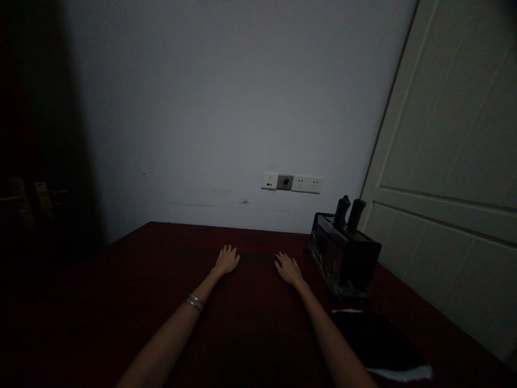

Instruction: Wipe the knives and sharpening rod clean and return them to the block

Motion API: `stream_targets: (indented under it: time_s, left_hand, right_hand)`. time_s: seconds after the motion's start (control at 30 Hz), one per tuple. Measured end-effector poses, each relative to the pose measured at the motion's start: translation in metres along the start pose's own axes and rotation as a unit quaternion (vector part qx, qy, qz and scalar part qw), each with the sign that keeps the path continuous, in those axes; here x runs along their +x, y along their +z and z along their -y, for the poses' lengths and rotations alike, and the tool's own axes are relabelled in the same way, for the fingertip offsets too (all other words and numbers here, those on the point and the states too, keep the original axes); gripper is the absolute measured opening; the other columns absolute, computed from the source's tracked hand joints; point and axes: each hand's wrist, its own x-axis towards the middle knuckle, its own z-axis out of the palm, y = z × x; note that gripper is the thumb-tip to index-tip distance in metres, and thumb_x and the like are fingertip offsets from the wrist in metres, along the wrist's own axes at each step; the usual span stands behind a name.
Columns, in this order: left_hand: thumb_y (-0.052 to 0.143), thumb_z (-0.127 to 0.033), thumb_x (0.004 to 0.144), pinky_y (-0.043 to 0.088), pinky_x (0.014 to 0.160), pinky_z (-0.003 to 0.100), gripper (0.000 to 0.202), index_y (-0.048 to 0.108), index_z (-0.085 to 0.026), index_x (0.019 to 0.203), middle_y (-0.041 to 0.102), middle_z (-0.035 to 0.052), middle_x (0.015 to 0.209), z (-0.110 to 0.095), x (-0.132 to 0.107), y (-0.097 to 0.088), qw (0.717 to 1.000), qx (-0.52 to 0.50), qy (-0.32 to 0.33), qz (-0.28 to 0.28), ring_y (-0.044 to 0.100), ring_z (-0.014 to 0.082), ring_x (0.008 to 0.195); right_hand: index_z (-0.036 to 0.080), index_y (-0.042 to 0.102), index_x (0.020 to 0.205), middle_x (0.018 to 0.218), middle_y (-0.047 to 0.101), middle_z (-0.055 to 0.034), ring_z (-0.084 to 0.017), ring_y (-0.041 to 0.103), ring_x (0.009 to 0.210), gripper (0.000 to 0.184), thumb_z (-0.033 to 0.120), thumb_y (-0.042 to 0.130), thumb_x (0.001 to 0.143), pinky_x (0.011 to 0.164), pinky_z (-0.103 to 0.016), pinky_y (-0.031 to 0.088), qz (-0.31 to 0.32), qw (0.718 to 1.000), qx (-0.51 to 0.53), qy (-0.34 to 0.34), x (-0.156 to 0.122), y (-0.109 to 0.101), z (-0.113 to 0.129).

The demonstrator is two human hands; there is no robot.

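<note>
My left hand (226,260) lies flat on the dark red table (161,258), fingers stretched out and slightly apart, holding nothing. A metal bracelet (194,302) sits on that forearm. My right hand (287,268) rests palm down a short way to the right, fingers spread, also empty. A black knife block (343,256) with two dark handles sticking up stands just right of my right hand, not touching it.
A dark object with a white edge (379,345) lies on the table by my right forearm. A strip of wall sockets (291,183) is on the pale wall behind. A white door (452,161) stands at the right. The left side is in deep shadow.
</note>
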Motion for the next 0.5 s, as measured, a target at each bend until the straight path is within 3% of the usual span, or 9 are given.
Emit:
stream_targets:
  time_s: [0.5]
  left_hand:
    - [0.026,-0.038,0.087,0.022,0.102,0.043,0.054,0.037,-0.009,0.131,0.032,0.0187,0.138,-0.0011,-0.0004,-0.0022,1.0,-0.001,0.004,-0.002,0.025,0.0306,0.129]
  right_hand:
    - [0.014,0.041,0.13,0.14,0.035,-0.0093,-0.021,0.027,0.129,0.049,0.036,0.027,0.088,0.104,-0.041,0.016,-0.013,1.0,0.001,-0.005,0.0008,0.0015,-0.0011]
